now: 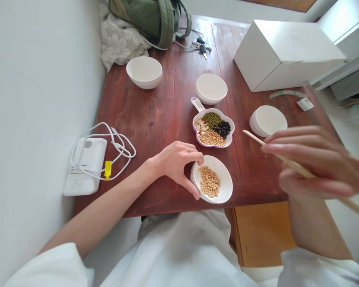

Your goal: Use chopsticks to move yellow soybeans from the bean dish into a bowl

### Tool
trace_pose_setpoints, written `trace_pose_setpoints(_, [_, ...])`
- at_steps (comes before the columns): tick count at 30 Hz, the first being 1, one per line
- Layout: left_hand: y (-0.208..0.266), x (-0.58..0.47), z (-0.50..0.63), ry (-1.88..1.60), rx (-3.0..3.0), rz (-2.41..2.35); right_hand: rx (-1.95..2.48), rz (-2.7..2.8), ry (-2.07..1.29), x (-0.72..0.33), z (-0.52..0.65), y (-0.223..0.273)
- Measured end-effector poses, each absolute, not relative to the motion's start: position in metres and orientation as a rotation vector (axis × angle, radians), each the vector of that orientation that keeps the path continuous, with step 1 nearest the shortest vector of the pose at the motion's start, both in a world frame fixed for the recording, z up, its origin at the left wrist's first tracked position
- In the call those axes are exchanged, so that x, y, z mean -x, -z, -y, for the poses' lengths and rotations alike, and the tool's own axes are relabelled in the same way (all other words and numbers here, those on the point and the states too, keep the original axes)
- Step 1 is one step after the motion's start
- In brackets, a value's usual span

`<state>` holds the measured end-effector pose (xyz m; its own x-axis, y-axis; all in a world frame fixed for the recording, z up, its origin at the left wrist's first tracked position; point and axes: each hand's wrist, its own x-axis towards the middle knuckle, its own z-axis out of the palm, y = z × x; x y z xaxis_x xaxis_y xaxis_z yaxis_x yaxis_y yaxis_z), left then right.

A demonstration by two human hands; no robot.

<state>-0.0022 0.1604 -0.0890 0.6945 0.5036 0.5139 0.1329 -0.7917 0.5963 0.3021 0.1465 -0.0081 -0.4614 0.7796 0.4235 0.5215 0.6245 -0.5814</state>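
My left hand grips the left rim of a white bowl at the table's front edge. Yellow soybeans lie inside that bowl. Slightly blurred, my right hand is raised on the right and closed around chopsticks, their tips pointing left. Just beyond the held bowl sits a flower-shaped dish with a purple outside and a handle. It holds green beans, black beans, peanuts and more soybeans, each in its own area.
White bowls stand at the back left, behind the dish and to the right. A white box occupies the back right. Keys and a green bag are at the back. A white device with a cable lies left.
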Motion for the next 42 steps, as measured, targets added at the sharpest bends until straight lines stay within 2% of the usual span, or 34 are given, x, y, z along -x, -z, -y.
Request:
trace_pose_setpoints(4, [0.089,0.002,-0.160,-0.860,-2.308,-0.555,1.021,1.915,-0.656,-0.297,-0.182,0.014])
trace_pose_setpoints(9, [0.091,0.002,-0.160,-0.832,-2.323,-0.551,0.683,1.430,-0.787,-0.289,-0.227,0.035])
trace_pose_setpoints(12, [0.093,0.002,-0.161,-0.875,-2.324,-0.538,0.696,1.266,-0.931,-0.288,-0.239,0.052])
trace_pose_setpoints(23, [0.093,0.001,-0.166,-0.857,-2.342,-0.578,0.767,1.162,-1.112,-0.285,-0.234,0.082])
trace_pose_setpoints(42, [0.094,-0.001,-0.167,-0.863,-2.244,-0.548,0.903,1.262,-1.108,-0.300,-0.240,0.081])
